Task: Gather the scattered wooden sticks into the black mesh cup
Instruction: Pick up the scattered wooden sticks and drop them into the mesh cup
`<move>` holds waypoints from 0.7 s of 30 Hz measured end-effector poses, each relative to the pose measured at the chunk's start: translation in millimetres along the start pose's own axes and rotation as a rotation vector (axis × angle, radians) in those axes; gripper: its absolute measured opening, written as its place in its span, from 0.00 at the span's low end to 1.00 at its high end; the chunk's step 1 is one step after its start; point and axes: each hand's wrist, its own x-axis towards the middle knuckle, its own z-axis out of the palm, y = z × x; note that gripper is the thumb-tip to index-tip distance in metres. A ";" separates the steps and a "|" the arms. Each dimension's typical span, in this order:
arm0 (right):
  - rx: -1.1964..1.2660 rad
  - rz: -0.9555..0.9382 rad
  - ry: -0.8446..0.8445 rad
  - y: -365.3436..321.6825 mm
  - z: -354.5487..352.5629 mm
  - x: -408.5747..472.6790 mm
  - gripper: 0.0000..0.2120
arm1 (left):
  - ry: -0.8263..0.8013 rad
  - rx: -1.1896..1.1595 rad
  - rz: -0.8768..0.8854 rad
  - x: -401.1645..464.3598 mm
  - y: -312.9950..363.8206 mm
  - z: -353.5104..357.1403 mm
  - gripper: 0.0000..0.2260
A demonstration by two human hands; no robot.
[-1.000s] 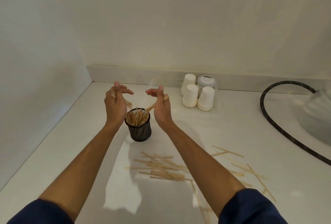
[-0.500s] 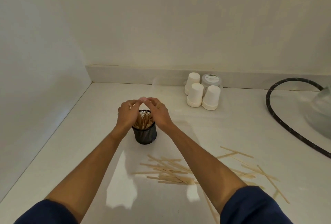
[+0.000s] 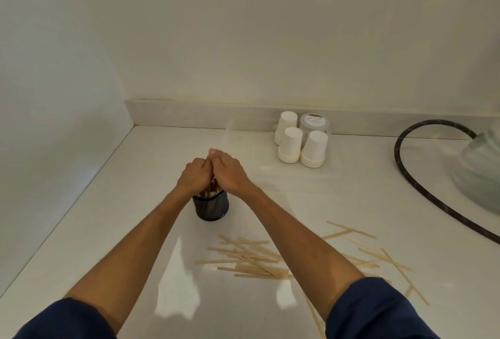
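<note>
The black mesh cup [image 3: 211,208] stands upright on the white counter [image 3: 135,203], holding a bundle of wooden sticks [image 3: 209,193] whose tops are mostly hidden. My left hand [image 3: 192,178] and my right hand [image 3: 228,174] are cupped together around those stick tops, fingers curled and touching each other above the cup. A pile of loose wooden sticks [image 3: 250,258] lies on the counter in front of the cup. More scattered sticks [image 3: 378,254] lie to the right, some hidden under my right forearm.
Three stacks of white paper cups [image 3: 301,143] and a lidded clear tub [image 3: 315,123] stand at the back wall. A black hose [image 3: 422,192] curves along the right, beside a clear plastic bag [image 3: 484,165]. Walls close off the left and back.
My two hands, held apart above the cup a second ago, have come together and lowered, closing around the tops of the sticks in the cup.
</note>
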 end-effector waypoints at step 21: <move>-0.012 -0.196 0.129 3.4 -8.3 -25.5 0.24 | 0.400 -0.457 -0.051 -20.6 -7.8 1.0 0.15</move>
